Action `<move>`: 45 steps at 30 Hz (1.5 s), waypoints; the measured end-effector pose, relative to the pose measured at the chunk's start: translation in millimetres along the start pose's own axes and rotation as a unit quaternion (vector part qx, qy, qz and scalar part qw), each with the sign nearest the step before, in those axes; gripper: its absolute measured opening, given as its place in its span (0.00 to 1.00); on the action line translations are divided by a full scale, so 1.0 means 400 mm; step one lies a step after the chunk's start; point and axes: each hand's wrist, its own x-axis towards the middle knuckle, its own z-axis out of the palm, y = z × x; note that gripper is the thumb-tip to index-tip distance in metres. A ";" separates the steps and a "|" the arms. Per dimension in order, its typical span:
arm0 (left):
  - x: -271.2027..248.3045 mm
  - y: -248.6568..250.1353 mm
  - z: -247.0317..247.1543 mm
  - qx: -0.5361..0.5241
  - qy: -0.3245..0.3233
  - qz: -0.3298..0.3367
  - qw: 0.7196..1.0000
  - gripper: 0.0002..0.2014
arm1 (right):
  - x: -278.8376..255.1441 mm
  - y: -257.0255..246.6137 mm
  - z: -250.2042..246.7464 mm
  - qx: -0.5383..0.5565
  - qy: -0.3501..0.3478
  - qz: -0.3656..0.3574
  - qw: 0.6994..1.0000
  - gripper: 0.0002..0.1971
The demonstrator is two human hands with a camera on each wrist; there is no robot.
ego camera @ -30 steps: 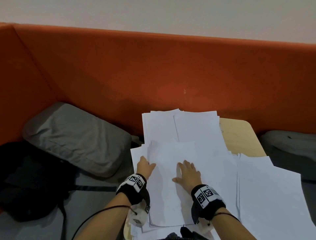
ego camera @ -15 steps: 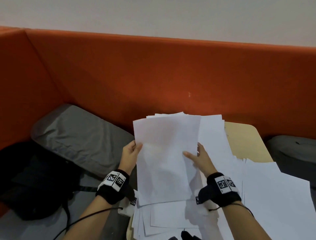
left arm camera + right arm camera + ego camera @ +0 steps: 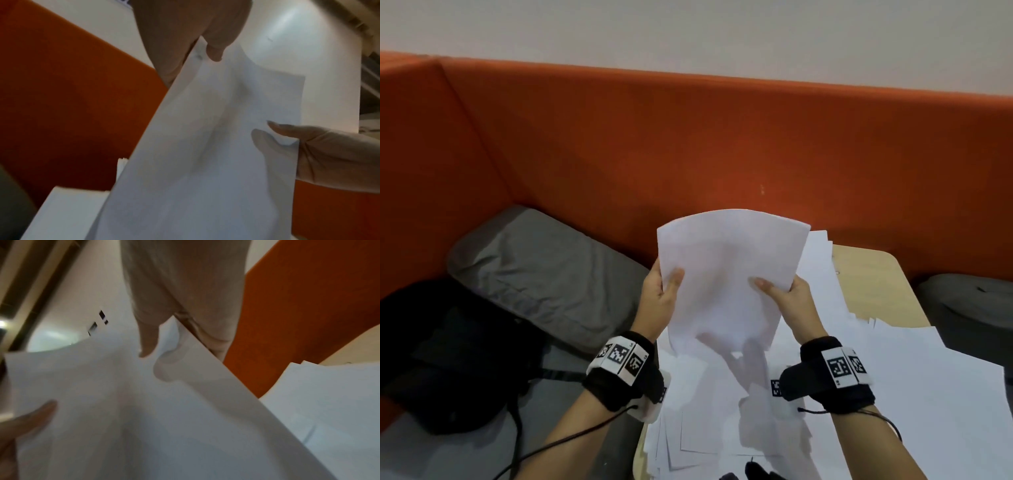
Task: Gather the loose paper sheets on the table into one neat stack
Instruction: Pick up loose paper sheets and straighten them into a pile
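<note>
Head view: nearest you, loose white paper sheets (image 3: 928,411) lie scattered over the pale wooden bench (image 3: 873,277). Above them your left hand (image 3: 659,298) and right hand (image 3: 792,301) pinch a lifted, bowed white sheaf (image 3: 726,274) by its side edges — thumbs in front. Beyond — an orange padded partition (image 3: 688,144).

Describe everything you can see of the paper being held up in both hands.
The held paper is plain white and blank on the side facing the camera, thin enough that shadows show through. It stands nearly upright above the loose sheets on the table, its top edge bowed into an arc. The left hand pinches its left edge and the right hand its right edge, thumbs in front. Whether it is one sheet or several is unclear.
</note>
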 end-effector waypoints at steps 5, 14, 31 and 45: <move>-0.027 -0.092 -0.013 0.026 -0.025 -0.079 0.996 0.10 | 0.024 0.057 -0.029 -0.040 0.078 0.041 0.995 0.11; -0.076 -0.267 -0.060 0.248 -0.089 -0.285 0.922 0.16 | 0.000 0.248 -0.086 -0.268 0.036 0.238 0.933 0.15; -0.046 -0.307 -0.027 0.400 -0.113 -0.306 0.857 0.21 | -0.018 0.268 -0.075 -0.358 -0.027 0.273 0.893 0.17; -0.033 -0.330 -0.059 0.350 0.014 -0.239 0.906 0.23 | -0.024 0.279 -0.084 -0.337 -0.018 0.276 0.900 0.15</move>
